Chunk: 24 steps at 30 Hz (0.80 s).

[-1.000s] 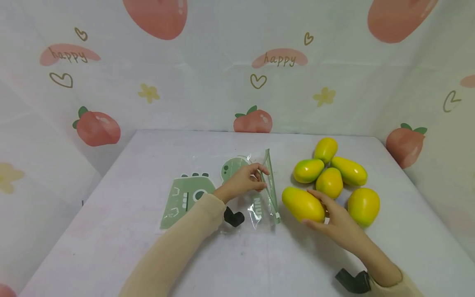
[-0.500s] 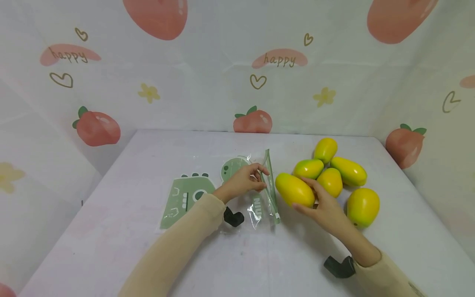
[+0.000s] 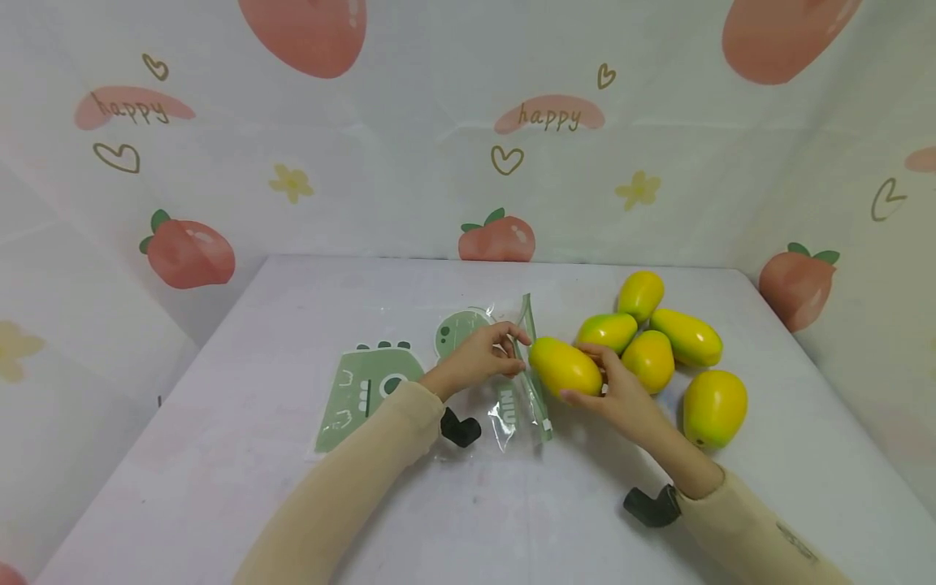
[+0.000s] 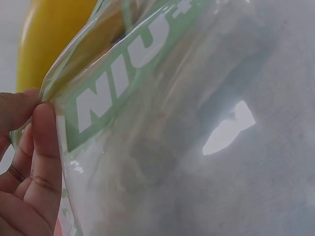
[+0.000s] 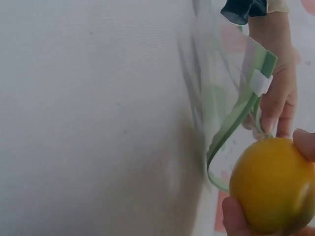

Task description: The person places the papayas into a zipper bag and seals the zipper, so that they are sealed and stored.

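A clear zip bag with a green dinosaur print and a green zip edge lies on the table. My left hand pinches the upper layer of its mouth between thumb and fingers; the left wrist view shows the pinched film beside white lettering on a green band. The mouth gapes in the right wrist view, its white slider at one end. My right hand grips a yellow mango from its right side, thumb below and fingers above. The mango's left end is right at the bag's mouth.
Several more mangoes lie to the right: a cluster around one mango behind my right hand, and a separate mango nearer me. The white table's far edge meets a fruit-printed cloth backdrop. Black wrist mounts hang at both wrists.
My right hand has carried the mango left and slightly away from me, from beside the other mangoes up to the bag's mouth. My left hand has stayed in place on the bag.
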### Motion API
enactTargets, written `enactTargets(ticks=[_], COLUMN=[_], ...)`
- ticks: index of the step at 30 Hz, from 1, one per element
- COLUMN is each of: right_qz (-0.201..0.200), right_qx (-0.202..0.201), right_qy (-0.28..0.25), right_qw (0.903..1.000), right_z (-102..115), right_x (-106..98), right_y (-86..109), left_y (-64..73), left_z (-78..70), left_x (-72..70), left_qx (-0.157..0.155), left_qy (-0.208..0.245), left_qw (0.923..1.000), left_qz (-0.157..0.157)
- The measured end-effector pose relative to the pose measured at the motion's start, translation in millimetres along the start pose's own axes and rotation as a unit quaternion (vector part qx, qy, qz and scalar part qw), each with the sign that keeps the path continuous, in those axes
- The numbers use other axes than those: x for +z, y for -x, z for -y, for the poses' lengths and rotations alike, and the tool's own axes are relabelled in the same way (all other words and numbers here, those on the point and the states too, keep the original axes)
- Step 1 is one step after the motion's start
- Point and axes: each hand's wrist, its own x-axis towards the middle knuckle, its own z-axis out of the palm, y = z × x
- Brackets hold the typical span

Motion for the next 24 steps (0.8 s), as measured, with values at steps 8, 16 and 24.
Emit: enactTargets(ticks=[8, 16, 24], right_qz=[0.015, 0.037, 0.084], right_qx=[-0.002, -0.011, -0.006], right_qy=[0.001, 0.009, -0.006], right_qw=[0.9999, 0.9992, 0.9965], right_z=[-6, -8, -10], right_x=[8, 8, 6], right_y=[-6.6, -11.3, -15.6], left_y=[0.1, 0.1, 0.2], left_z=[-1.1, -3.0, -4.8], left_x=[-0.3, 0.1, 0.0], left_qx=[0.000, 0.003, 0.000], left_qy=[-0.007, -0.008, -0.017], left_qw=[1.0000, 1.0000, 0.9998], left_qz=[-0.002, 0.003, 0.008])
